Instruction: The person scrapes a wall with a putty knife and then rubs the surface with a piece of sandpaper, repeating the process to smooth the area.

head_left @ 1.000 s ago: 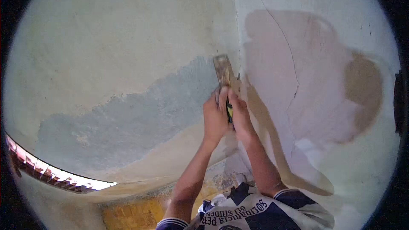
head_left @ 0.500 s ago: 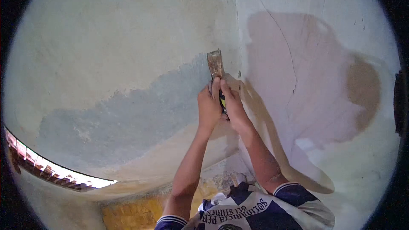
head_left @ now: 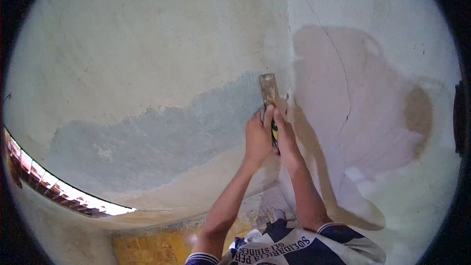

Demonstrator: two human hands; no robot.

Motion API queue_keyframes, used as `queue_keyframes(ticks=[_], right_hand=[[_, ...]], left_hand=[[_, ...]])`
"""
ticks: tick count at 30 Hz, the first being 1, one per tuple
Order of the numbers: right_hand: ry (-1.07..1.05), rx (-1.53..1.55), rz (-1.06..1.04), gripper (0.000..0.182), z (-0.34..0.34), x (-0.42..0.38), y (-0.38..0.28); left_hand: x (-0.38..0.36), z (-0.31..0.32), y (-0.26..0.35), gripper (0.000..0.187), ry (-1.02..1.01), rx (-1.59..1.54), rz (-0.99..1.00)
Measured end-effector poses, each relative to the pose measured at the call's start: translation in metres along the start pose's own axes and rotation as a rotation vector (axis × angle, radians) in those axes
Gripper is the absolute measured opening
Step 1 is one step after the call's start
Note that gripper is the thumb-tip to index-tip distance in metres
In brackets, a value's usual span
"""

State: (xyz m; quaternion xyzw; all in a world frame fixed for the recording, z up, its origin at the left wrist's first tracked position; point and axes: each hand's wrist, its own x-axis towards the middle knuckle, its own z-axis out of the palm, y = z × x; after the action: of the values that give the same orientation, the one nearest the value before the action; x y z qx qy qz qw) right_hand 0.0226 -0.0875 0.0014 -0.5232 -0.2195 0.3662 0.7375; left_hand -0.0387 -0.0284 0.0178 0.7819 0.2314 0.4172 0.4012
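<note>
Both my hands are closed around one scraper, its flat, stained metal blade (head_left: 268,87) pointing up along the wall near the inside corner. My left hand (head_left: 258,137) wraps the handle from the left, and my right hand (head_left: 287,140) from the right, fingers pressed close together. Between them shows part of the black and yellow-green handle (head_left: 274,129). Just left of the blade lies the right end of a rough grey patch (head_left: 162,142), bordered by pale coating. Whether the blade edge touches the wall cannot be made out.
The adjoining right wall (head_left: 363,0) carries a long thin crack (head_left: 338,59) and my shadow (head_left: 363,108). At lower left is a bright slatted opening (head_left: 59,186). Below, yellow-brown flooring (head_left: 152,248) shows beyond my patterned shirt (head_left: 294,250).
The view has shifted, so the walls appear farther right and lower. My hands and the scraper have moved slightly right and down, with both hands keeping their grip.
</note>
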Motion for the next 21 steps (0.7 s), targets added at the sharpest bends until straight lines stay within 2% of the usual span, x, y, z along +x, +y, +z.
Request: queue_keyframes(ticks=[2,4,6,7,8,9,11,14,16,19,21], right_hand=[[0.005,-0.003,-0.008,0.061,-0.005,0.006,0.008],[0.028,0.001,-0.085,0.060,-0.004,0.013,0.013],[0.038,0.018,-0.025,0.061,0.001,-0.007,-0.003],[0.047,0.027,0.015,0.061,0.003,-0.015,-0.008],[0.031,0.013,0.059,0.062,0.002,-0.008,-0.006],[0.016,-0.009,0.104,0.063,-0.001,0.009,-0.006],[0.011,-0.050,0.070,0.063,-0.009,0.014,-0.006],[0.038,-0.069,-0.121,0.061,-0.003,0.010,-0.001],[0.105,-0.069,-0.152,0.060,0.000,0.002,0.002],[0.007,-0.085,0.047,0.062,-0.009,0.023,0.000],[0.028,-0.057,0.013,0.064,-0.008,0.010,-0.004]], left_hand=[[0.019,0.002,-0.017,0.037,-0.047,0.077,0.017],[0.004,0.002,-0.011,0.034,-0.017,0.096,0.146],[0.006,0.000,-0.003,0.032,-0.002,0.068,0.144],[0.006,-0.001,-0.001,0.032,-0.008,0.024,0.062],[0.004,-0.001,-0.002,0.032,-0.017,-0.024,-0.027],[0.007,0.000,-0.006,0.033,-0.036,0.018,-0.011],[0.018,0.002,-0.012,0.034,-0.038,0.074,0.039],[0.002,0.004,-0.003,0.033,0.057,0.100,0.160],[0.010,0.004,-0.015,0.032,0.023,0.113,0.132],[0.019,0.008,-0.018,0.028,-0.031,0.109,0.107],[0.019,0.007,-0.009,0.027,-0.033,0.060,0.040]])
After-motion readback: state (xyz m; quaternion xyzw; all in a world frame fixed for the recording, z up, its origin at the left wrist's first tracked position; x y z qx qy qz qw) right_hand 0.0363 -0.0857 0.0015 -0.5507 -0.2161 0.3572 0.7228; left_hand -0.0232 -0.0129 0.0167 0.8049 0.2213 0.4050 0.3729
